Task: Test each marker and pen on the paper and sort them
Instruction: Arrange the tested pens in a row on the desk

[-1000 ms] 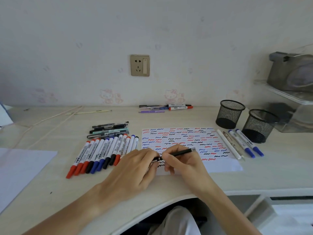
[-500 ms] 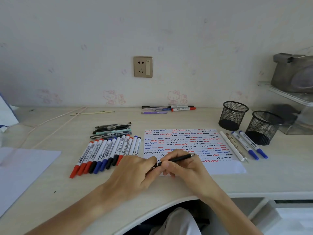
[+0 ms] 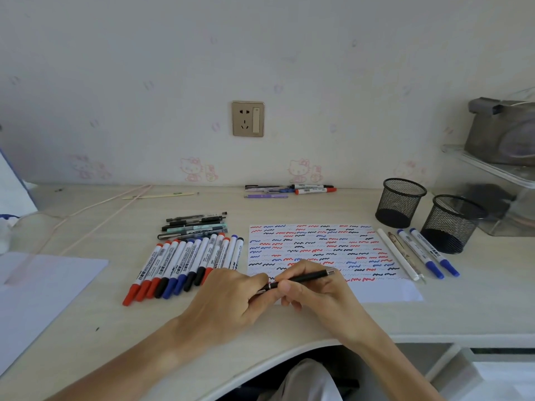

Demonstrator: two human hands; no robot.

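From the head camera we saw both hands meeting on one black pen (image 3: 301, 278) above the near edge of the test paper (image 3: 385, 292). The right hand (image 3: 314, 293) had its thumb and fingers pinched around the middle of the barrel. The left hand (image 3: 231, 299) had its fingers curled round the pen's lower end, so both grips were clamped on the same pen. The pen lay nearly level, its metal-tipped end pointing up and to the right, away from the grip. We could not tell whether the hidden end touched the sheet.

Behind the grip, the paper carried rows of red, blue and black squiggles. Just left of the grip lay a row of whiteboard markers (image 3: 185, 263), side by side, with red, black and blue caps toward us; the left hand covered the near ends of the last few. Beyond that row sat a small stack of dark pens (image 3: 194, 225).

Right of the grip, along the paper's far edge, lay a white pen (image 3: 398, 254), a brownish pen (image 3: 404, 251) and two blue-capped markers (image 3: 428, 253). Further right stood two black mesh cups (image 3: 401, 202). Well behind the grip, by the wall, rested a few more pens and markers (image 3: 289, 191). Far to the left lay a blank sheet (image 3: 43, 285) on the desk (image 3: 144, 342).
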